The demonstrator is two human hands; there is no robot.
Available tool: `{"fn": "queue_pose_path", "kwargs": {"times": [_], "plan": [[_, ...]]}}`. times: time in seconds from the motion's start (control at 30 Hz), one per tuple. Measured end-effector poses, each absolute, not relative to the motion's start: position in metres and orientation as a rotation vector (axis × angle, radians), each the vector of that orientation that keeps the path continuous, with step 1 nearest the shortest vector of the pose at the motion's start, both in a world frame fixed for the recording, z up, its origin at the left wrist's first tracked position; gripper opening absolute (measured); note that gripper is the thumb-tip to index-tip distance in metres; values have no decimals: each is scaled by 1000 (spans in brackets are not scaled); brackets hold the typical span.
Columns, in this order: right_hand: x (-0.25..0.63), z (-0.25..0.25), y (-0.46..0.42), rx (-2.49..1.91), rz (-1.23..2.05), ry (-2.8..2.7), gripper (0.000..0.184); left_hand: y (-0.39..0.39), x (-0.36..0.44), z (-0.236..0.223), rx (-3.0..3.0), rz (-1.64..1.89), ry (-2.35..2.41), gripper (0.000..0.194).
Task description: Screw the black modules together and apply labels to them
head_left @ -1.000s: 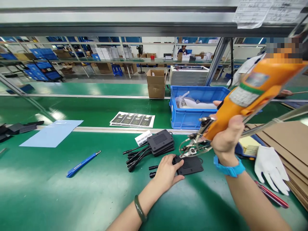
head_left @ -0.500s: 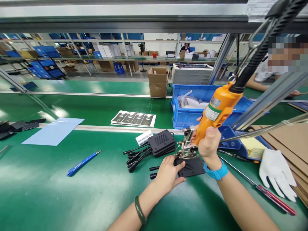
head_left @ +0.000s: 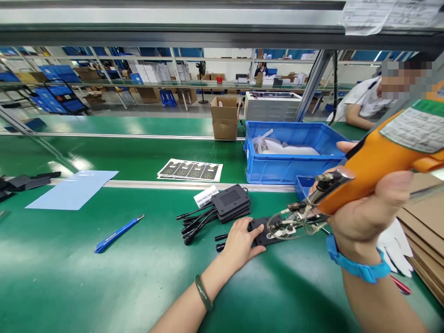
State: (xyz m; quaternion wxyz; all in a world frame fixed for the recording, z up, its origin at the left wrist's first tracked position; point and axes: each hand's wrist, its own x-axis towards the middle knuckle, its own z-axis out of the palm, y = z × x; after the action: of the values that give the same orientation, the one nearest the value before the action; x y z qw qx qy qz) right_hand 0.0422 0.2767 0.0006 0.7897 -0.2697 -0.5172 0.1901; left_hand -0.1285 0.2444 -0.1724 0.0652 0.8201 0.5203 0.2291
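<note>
work in hand, as seen from the floor: a black casing (head_left: pixel 265 240) lies flat on the green bench (head_left: pixel 104 286), just right of centre in the frame. the left hand (head_left: pixel 240 244) is closed on its left end, fingers over the upper face and thumb by the near edge. two short leads (head_left: pixel 221 237) come out on that side, by the hand.

the right hand (head_left: pixel 367 212), right of the frame, is wrapped round an orange power tool (head_left: pixel 374 162), tilted, its body running to the upper right. the tool's metal head (head_left: pixel 294 221) is over the right part of the casing. whether the tip is seated in a hole or touching the face cannot be told; blur and thin tubing cover the spot.

judgement: the step looks to be setting the tool on one fixing point of the casing. the next move calls for a firm left hold, the tip lined up with the hole and the tool brought more upright. risk noted: at this slant the tip could slip and mark the face, or the tubing could snag.

nearby: a pile of like casings (head_left: pixel 231 201) just beyond the held one, and a blue-handled tool (head_left: pixel 116 236) lying apart, lower left.
</note>
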Motion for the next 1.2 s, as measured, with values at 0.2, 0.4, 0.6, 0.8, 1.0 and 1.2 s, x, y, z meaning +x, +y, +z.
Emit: {"fn": "queue_pose_path", "kwargs": {"times": [0.2,0.4,0.6,0.8,1.0,1.2], "plan": [[40,-19,275,-664,458,-1167,53,245,-130,-171,2481,690,1555,60],[38,-25,275,-683,410,-1175,50,246,-128,-170,2469,698,1564,59],[35,-18,271,-683,507,-1138,46,246,-129,-170,2461,701,1566,58],[32,-35,277,-692,558,-1183,46,246,-129,-172,2461,704,1560,57],[28,-50,277,-675,501,-1206,43,247,-129,-174,2462,716,1552,58],[23,-60,271,-661,534,-1241,32,247,-128,-173,2444,726,1556,56]]}}
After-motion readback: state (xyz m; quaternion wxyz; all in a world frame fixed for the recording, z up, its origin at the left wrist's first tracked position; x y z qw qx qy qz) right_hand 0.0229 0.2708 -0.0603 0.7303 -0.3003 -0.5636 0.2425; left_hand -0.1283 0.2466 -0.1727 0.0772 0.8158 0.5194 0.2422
